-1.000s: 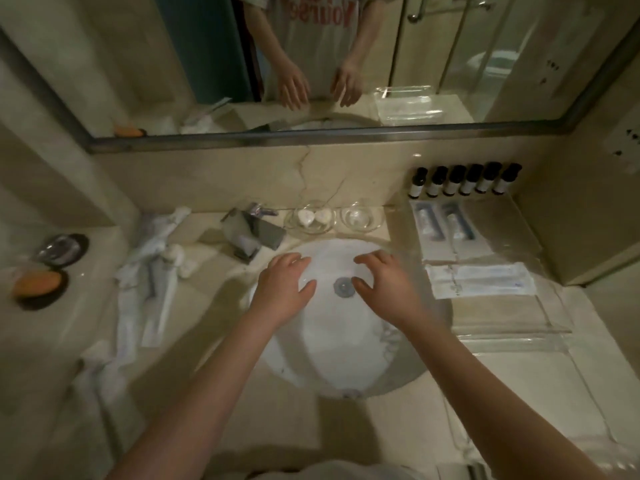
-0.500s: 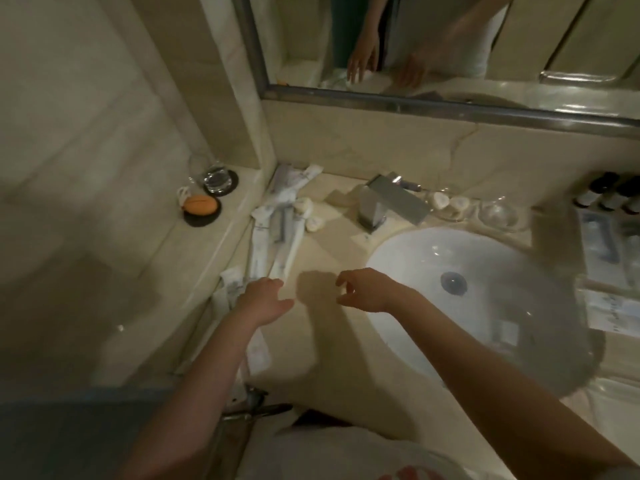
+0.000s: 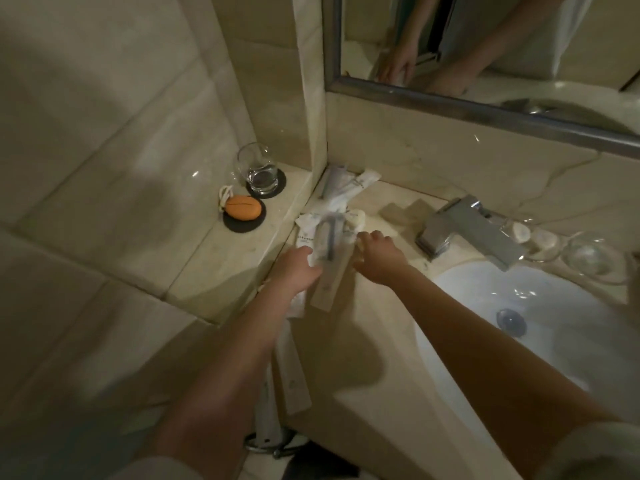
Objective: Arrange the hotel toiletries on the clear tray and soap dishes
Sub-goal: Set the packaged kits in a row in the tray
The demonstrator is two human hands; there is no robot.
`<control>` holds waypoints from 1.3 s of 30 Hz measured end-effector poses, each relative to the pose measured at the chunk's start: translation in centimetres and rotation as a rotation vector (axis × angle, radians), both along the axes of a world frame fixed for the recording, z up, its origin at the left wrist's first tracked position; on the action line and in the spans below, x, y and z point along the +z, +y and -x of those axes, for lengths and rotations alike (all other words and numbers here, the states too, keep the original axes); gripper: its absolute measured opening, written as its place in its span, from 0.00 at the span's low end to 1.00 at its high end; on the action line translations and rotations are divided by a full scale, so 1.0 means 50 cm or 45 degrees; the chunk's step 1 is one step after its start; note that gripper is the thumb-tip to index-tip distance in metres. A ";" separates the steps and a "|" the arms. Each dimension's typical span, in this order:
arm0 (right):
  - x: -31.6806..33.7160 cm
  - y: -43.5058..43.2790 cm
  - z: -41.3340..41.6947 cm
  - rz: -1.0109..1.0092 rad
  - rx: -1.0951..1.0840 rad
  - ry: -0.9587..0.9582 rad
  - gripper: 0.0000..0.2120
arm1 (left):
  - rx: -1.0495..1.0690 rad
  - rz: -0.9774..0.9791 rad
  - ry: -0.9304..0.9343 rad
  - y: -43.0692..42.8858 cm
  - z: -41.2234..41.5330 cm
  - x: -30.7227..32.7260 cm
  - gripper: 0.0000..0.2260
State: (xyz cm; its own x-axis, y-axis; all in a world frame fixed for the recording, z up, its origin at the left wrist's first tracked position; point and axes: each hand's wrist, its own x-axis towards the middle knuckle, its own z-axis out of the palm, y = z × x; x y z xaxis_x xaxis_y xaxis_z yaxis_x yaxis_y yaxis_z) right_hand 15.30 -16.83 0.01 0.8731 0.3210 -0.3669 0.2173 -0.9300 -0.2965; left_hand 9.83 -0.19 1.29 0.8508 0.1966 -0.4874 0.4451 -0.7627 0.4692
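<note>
A pile of white wrapped toiletry packets lies in the counter's back left corner, with a small round soap beside it. My left hand pinches a long packet with a dark item inside at the pile's near end. My right hand hovers just right of that packet, fingers loosely curled and empty. Two glass soap dishes stand behind the tap: one with round soaps, one bare. The clear tray is out of view.
A chrome tap juts over the white basin on the right. A raised ledge on the left carries a drinking glass and an orange oval object, each on a black coaster. More packets lie along the counter's left edge.
The view has swung left from the basin to the corner pile. Both hands have moved forward to the packets, and my left hand has closed on a long one.
</note>
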 end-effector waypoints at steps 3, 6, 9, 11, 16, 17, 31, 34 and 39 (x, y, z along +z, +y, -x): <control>-0.014 0.003 -0.041 -0.031 -0.120 -0.013 0.26 | 0.012 -0.008 0.019 -0.004 -0.046 -0.008 0.23; -0.033 0.007 -0.065 -0.019 -0.205 0.013 0.25 | 0.047 -0.001 0.033 -0.005 -0.091 -0.025 0.23; -0.050 0.007 -0.073 -0.025 -0.260 0.004 0.25 | 0.085 0.003 0.039 -0.009 -0.124 -0.039 0.29; -0.060 0.003 -0.080 -0.063 -0.290 0.028 0.26 | 0.103 -0.002 0.045 -0.015 -0.138 -0.048 0.31; -0.064 -0.011 -0.101 -0.242 -0.380 0.125 0.25 | 0.030 -0.230 0.014 -0.032 -0.153 -0.067 0.29; -0.062 -0.012 -0.107 -0.275 -0.397 0.122 0.26 | 0.035 -0.226 0.020 -0.033 -0.153 -0.066 0.28; -0.040 0.053 -0.166 -0.107 -0.169 0.018 0.28 | 0.409 0.332 -0.173 0.015 -0.133 -0.027 0.19; -0.036 0.044 -0.164 -0.052 -0.165 -0.083 0.27 | 0.433 0.358 -0.204 0.019 -0.121 -0.024 0.16; -0.010 0.006 -0.134 -0.362 -0.202 -0.213 0.24 | 0.426 0.417 -0.259 -0.001 -0.111 -0.006 0.16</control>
State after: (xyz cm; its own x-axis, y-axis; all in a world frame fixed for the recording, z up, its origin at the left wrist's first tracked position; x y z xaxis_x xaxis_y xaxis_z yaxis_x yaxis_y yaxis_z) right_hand 22.00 -16.53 -0.48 0.9607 0.2451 -0.1303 0.1441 -0.8415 -0.5207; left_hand 15.41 -0.22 1.00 0.8515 0.3393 -0.3997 0.5143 -0.3925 0.7625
